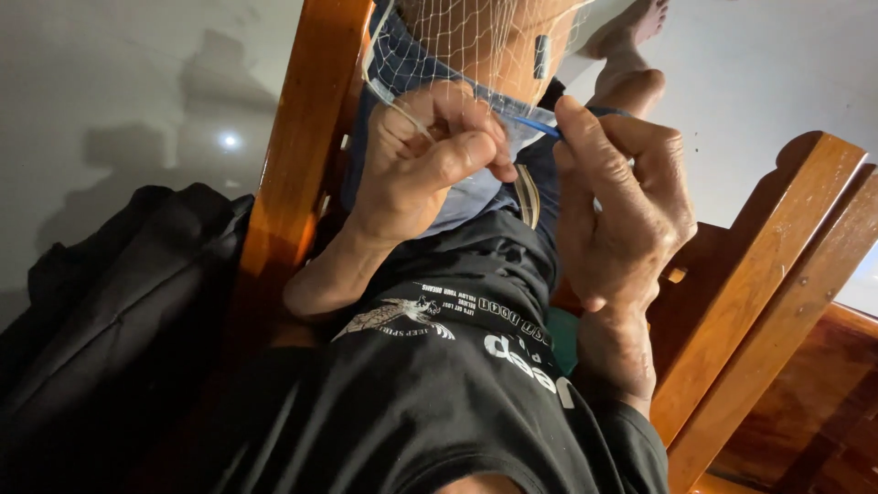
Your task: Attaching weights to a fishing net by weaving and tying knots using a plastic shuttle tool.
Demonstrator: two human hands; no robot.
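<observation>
Bag (110, 302), black fabric, slumped at far left on pale glossy floor (119, 101), touching the chair side. Next right: wooden armrest (302, 155), orange-brown, running top to bottom of view. Left hand (430, 160) just right of it, clenched, thumb pressed over curled fingers, pinching a fold of fine pale netting (476, 41) along with a whitish cord (393, 96) that runs along the net's edge. Net spreads upward from the fist over the person's knee, thin mesh, top edge out of frame. A pale strand loop (529, 197) hangs down below the fist, between both hands, over dark shorts. Black T-shirt (430, 402) with white print fills the lower centre. Right hand (622, 210) just right of the left, near but not touching it as far as I can tell; fingers closed, thumb and forefinger gripping a thin blue tool (538, 125), needle-like, tip pointing left into the net edge beside the left-hand knuckles. Bare foot (631, 32) at top, beyond the net. Far right: second wooden armrest (768, 274), same finish, slanting, darker wood surface below it at bottom right corner.
</observation>
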